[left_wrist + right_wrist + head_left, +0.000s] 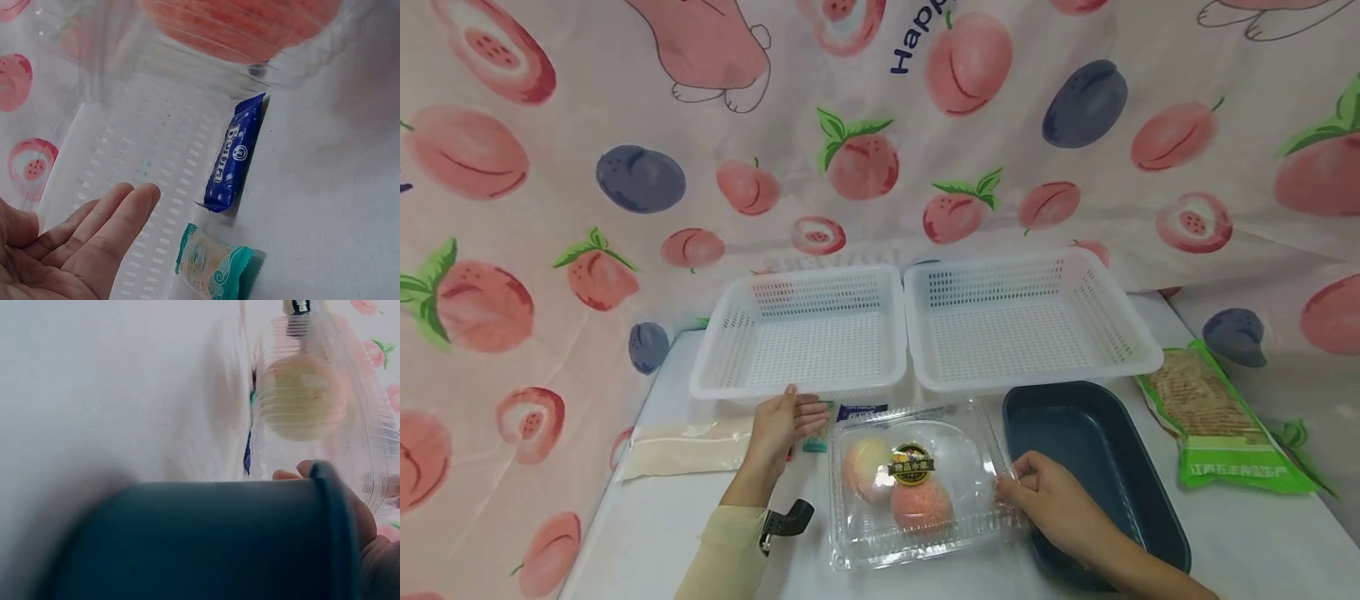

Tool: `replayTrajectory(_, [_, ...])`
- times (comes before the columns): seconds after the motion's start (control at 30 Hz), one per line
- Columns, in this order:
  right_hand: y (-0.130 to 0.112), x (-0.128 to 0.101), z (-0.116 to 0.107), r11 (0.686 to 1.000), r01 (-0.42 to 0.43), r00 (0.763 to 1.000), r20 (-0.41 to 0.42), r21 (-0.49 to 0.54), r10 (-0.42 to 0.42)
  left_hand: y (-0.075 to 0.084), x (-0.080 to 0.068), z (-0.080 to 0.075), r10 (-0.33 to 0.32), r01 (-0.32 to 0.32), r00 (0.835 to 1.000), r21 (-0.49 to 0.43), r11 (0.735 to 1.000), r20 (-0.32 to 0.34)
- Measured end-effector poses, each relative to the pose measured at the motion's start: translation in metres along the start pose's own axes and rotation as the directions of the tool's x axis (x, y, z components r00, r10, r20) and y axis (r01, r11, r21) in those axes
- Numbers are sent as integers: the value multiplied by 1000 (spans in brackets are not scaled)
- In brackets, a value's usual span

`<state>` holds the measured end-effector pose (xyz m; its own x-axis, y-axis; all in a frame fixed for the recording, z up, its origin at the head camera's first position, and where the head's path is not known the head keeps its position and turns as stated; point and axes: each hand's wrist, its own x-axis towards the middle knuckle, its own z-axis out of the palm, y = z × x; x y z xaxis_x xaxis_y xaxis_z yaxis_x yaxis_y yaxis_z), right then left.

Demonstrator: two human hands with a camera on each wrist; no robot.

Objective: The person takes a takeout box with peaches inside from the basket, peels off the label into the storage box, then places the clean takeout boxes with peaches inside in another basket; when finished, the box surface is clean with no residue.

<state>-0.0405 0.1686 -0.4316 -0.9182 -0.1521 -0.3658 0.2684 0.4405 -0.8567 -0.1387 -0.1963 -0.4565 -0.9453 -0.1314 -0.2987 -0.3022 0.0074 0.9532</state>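
Note:
A clear plastic clamshell box (977, 467) holds two round peach-like pieces (922, 504), with a black-and-gold label (912, 464) on its lid. My right hand (1052, 500) grips the box by its right edge, thumb on top. In the left wrist view the box hangs above the table. My left hand (778, 425) holds nothing; its fingers are extended near the front rim of the left white basket (797, 392). Beside it lie a small teal-ended packet (215, 262) and a blue wrapped snack bar (234, 156), partly covered by the box in the head view.
A second white basket (1037, 379) stands at the back right. The dark blue tray (1097, 475) sits right of the box, under my right forearm. A green food bag (1213, 417) lies at far right, a pale flat packet (688, 446) at left. Behind hangs a fruit-print cloth (880, 217).

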Motion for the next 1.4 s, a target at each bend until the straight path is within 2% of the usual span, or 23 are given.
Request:
replayTrajectory(0.23, [0, 3, 3, 1000, -25, 999, -33, -12, 25, 0, 2, 2, 13, -13, 1000, 30, 999, -5])
replayTrajectory(0.53, [-2, 6, 4, 988, 22, 1000, -9, -151, -24, 1, 2, 3, 7, -7, 1000, 34, 999, -5])
replayTrajectory(0.77, [-4, 4, 9, 923, 141, 988, -4, -359, -152, 0, 2, 2, -4, 4, 1000, 21, 1000, -5])
replayTrajectory(1.07, [-7, 1, 12, 817, 170, 976, -19, -550, -216, -2, 0, 1, 5, -5, 1000, 31, 1000, -4])
replayTrajectory(1.23, [-11, 1, 10, 809, 165, 977, -17, -563, -211, 2, -5, 0, -2, 2, 1000, 56, 998, 7])
replayTrajectory(1.4, [-12, 4, 8, 810, 164, 978, -15, -564, -209, 13, -20, -1, 13, -11, 1000, 162, 987, -11])
